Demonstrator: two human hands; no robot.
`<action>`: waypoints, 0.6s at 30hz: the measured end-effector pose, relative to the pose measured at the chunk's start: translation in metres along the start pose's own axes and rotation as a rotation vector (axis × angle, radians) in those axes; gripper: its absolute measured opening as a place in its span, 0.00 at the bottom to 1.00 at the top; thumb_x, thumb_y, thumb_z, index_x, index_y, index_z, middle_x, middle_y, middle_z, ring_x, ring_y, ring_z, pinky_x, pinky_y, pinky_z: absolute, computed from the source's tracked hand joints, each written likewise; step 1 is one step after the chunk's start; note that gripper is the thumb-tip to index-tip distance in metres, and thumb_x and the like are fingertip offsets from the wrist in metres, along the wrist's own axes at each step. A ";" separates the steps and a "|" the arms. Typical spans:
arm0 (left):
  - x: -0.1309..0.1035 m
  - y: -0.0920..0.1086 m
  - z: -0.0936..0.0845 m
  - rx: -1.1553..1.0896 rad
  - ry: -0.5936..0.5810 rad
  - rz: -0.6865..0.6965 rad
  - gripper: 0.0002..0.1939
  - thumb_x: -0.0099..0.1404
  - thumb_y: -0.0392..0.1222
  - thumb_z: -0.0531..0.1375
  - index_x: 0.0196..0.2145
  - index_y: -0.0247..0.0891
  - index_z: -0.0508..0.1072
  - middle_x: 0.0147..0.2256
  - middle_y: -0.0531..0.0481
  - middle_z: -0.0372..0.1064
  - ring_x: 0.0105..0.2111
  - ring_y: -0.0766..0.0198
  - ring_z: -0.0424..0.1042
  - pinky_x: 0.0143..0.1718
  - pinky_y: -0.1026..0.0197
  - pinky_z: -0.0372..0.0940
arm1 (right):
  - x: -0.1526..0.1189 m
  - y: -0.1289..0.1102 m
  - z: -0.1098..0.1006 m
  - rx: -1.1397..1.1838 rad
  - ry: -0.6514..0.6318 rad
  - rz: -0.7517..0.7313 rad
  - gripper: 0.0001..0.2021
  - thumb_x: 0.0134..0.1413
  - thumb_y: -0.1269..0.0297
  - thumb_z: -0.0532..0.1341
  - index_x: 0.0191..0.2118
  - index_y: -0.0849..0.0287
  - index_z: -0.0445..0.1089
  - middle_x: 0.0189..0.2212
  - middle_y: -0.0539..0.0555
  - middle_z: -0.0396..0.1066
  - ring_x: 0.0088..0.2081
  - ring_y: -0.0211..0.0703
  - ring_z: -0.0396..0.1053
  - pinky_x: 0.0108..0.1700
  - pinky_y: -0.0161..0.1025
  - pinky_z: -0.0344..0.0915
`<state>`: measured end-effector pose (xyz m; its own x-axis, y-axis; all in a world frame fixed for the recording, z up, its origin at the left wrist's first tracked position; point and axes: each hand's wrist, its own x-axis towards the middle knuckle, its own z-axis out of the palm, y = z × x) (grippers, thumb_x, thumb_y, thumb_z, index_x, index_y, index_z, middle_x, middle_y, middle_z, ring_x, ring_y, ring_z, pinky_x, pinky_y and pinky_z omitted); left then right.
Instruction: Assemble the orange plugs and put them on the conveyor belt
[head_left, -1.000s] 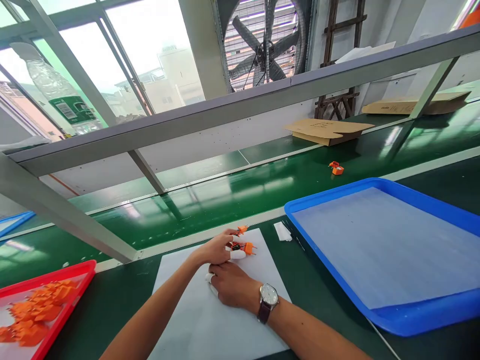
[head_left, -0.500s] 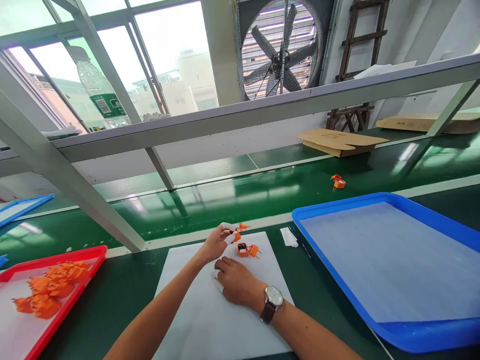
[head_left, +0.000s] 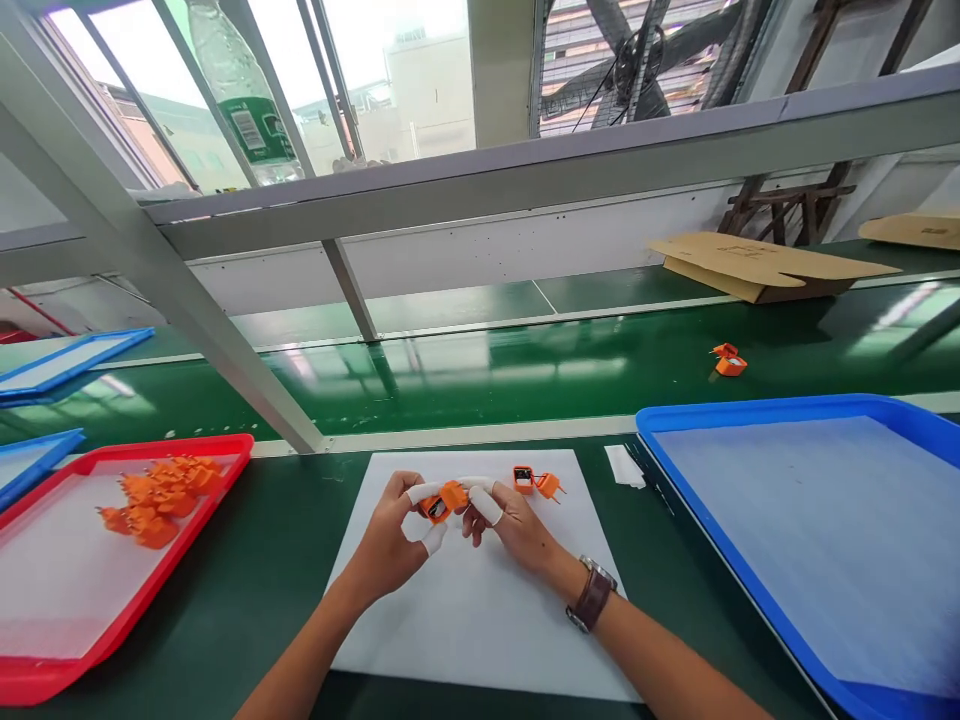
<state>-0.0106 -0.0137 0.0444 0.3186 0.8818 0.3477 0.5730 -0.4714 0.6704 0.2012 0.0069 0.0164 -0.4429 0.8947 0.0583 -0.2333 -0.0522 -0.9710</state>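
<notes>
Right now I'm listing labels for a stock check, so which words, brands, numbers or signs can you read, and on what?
Nothing reads clearly.
Bottle label: print and barcode, too blurred.
Near carton: dark print, too small.
Far carton: faint print, too blurred.
Rooftop outside: possible sign, too faint.
Held orange plug: no text can be made out.

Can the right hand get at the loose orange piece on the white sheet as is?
Likely yes: the loose orange piece lies on the white sheet just past the right hand, nothing visible between. Its fingertips are at the held orange piece, so it may need to leave that first.
</notes>
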 end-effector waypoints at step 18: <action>-0.017 -0.023 0.026 0.253 0.133 0.027 0.22 0.64 0.25 0.56 0.50 0.44 0.74 0.52 0.44 0.67 0.52 0.54 0.69 0.51 0.49 0.71 | -0.005 0.010 0.009 -0.050 0.058 0.191 0.18 0.60 0.54 0.65 0.50 0.61 0.70 0.29 0.52 0.74 0.26 0.41 0.73 0.31 0.40 0.72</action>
<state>-0.0098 -0.0187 0.0065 0.2444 0.8552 0.4571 0.7409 -0.4688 0.4809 0.1935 -0.0020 0.0080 -0.4243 0.8947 -0.1398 -0.1057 -0.2023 -0.9736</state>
